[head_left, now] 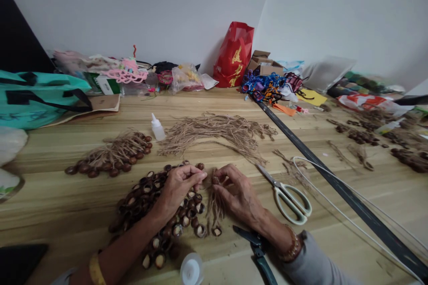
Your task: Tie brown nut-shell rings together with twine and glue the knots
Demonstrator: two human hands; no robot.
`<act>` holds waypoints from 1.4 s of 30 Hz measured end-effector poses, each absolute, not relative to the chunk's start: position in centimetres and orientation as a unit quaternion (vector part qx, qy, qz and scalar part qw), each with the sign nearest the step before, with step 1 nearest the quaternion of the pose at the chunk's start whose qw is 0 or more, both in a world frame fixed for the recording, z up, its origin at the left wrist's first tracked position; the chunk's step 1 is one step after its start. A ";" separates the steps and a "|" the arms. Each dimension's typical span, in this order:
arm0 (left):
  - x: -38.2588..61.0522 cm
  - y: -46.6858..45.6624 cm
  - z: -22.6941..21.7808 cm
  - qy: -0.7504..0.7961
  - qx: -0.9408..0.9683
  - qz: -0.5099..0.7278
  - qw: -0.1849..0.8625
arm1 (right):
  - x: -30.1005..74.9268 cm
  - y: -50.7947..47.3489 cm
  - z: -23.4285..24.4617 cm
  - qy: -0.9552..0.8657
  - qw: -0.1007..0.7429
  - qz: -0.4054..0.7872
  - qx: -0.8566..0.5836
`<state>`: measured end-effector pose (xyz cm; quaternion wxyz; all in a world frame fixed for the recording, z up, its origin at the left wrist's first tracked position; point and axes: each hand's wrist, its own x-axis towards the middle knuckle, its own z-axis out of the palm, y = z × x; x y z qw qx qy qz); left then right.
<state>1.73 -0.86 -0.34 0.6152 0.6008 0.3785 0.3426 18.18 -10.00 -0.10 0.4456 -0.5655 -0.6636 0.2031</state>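
Observation:
My left hand (179,185) rests over a pile of brown nuts with pale cut ends (157,213), its fingers pinched together on a strand of jute twine. My right hand (234,189) is closed too, pinching a brown nut (215,180) against the same twine. A short bundle of twine pieces (214,207) lies between and below the two hands. The fingertips of both hands almost touch above it.
White-handled scissors (289,198) lie right of my right hand, dark pliers (257,249) under my wrist. A large twine heap (217,133), a small white glue bottle (157,128) and a nut-and-twine bunch (110,156) sit farther back. Bags and clutter line the wall; a white lid (191,270) is near.

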 end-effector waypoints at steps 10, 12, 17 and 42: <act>1.8 -1.2 -0.3 0.364 0.584 0.357 0.632 | 18.2 -10.0 -0.1 -0.666 0.442 0.195 -0.569; 1.8 -1.1 -0.1 0.367 0.606 0.351 0.613 | 18.2 -10.0 -0.1 -0.664 0.445 0.194 -0.568; 1.8 -1.0 0.0 0.375 0.598 0.347 0.618 | 18.2 -10.0 0.1 -0.670 0.446 0.200 -0.559; 2.0 -1.1 -0.1 0.343 0.640 0.249 0.641 | 18.2 -10.0 0.5 -0.577 0.512 0.250 -0.585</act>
